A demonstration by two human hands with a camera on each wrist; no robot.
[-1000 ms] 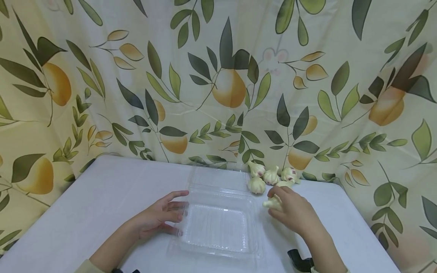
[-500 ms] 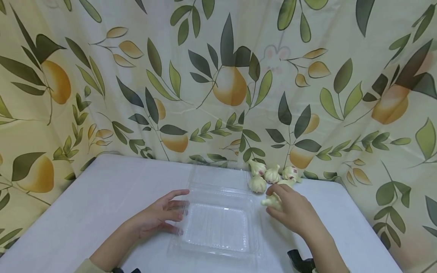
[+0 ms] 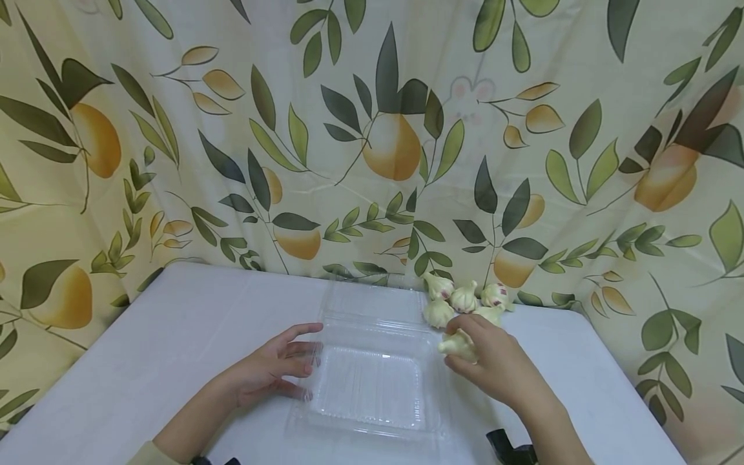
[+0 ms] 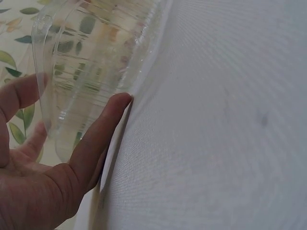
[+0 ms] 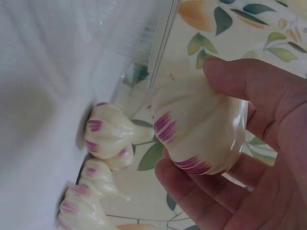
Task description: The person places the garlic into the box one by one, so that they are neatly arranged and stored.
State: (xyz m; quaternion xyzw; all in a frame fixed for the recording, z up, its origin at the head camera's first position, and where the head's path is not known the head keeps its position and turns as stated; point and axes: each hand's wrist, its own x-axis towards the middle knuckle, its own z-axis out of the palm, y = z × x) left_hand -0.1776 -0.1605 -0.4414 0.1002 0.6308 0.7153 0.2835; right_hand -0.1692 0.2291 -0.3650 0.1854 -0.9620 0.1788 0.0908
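Bearing garlic bulbs (image 3: 464,298) and clear container (image 3: 366,387), white table (image 3: 232,303), fruit-print curtain (image 3: 360,213) behind

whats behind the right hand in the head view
Garlic bulbs sit clustered beyond the right hand, toward the back of the white table. The hand partly covers one bulb, whose lower part can't be seen there, nor the tabletop directly behind the hand.

From here I'd call this a home-like, curtained-off tabletop nook, though I can't tell which kind of room. Beyond the fingers (image 3: 294,368) of the left hand (image 3: 268,371) and the right hand (image 3: 494,360), a creased curtain (image 3: 372,216) in a leafy, orange-fruit print spans my head view; beneath the fingers lies a plain white table (image 3: 229,316).
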